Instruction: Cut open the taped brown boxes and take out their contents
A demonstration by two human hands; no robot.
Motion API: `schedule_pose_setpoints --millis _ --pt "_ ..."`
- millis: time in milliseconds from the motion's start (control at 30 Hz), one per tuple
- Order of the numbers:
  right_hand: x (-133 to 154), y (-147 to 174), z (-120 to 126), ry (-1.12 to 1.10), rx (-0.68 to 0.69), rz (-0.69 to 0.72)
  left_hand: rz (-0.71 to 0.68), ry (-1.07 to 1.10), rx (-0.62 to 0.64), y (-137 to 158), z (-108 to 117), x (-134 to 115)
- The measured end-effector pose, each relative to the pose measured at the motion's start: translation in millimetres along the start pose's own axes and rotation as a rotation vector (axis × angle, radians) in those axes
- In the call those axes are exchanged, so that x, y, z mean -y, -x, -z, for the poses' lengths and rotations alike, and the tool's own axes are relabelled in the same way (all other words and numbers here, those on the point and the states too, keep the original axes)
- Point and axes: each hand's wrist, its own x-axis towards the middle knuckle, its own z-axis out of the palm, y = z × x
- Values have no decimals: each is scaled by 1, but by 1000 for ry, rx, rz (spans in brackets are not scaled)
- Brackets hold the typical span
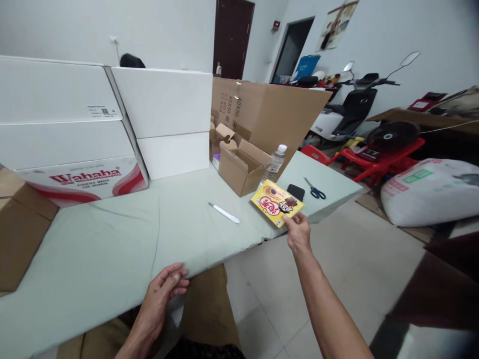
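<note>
My right hand (298,232) grips the lower right corner of a flat yellow snack box (275,203) with red lettering and a cartoon figure. The box is tilted over the right part of the table, in front of a clear plastic bottle (275,163) with a white cap. Partly behind it lies a dark, flat, phone-like object (295,192). By the table's front edge, my left hand (166,289) holds nothing visible, its fingers loosely curled and apart. A white utility knife (224,213) lies on the cloth between the two hands.
An open brown carton (243,167) stands before a large cardboard sheet (269,109). White boxes (164,102) and a Wahaha box (90,179) are stacked at the back left. Black scissors (315,189) lie at the right end of the green-covered table (179,219). Another brown carton (22,224) stands far left.
</note>
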Motion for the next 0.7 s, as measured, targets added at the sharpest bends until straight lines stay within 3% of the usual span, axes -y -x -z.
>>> schedule_pose_setpoints --millis 333,700 --pt "-15 7 -3 219 55 129 -4 5 -9 -1 5 -1" --pt "-13 3 -7 462 52 244 -16 12 -19 2 9 0"
